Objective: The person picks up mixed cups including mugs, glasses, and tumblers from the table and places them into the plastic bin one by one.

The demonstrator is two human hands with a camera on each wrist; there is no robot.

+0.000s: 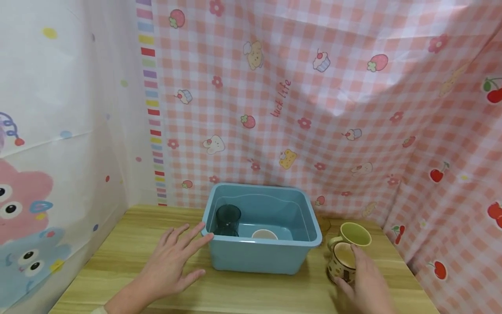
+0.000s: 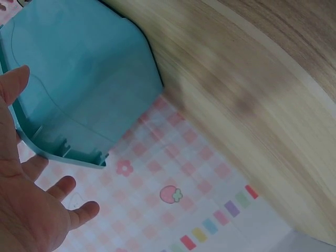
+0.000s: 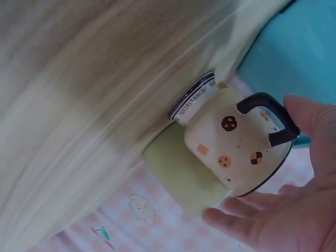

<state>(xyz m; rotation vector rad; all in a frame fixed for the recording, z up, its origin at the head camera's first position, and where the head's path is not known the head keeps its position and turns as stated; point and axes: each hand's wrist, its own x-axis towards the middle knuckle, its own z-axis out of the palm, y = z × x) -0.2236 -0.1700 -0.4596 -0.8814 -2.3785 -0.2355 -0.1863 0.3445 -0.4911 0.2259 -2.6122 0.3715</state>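
My right hand (image 1: 366,279) is at a cream mug (image 3: 236,142) with cookie prints, a dark handle and a lettered band round its base. In the right wrist view its thumb is by the handle and its fingers extend loosely past the rim. A green mug (image 1: 356,234) stands right behind the cream one. My left hand (image 1: 172,257) is spread, with fingertips at the left front corner of a blue plastic bin (image 1: 259,255). Inside the bin are a dark see-through glass (image 1: 228,214) at the left and a white-rimmed round vessel (image 1: 265,234), mostly hidden by the front wall.
The bin stands on a wood-grain table (image 1: 117,248), near its back edge. Behind hangs a pink checked curtain (image 1: 274,96), with a white printed sheet (image 1: 70,109) on the left. The mugs stand to the right of the bin.
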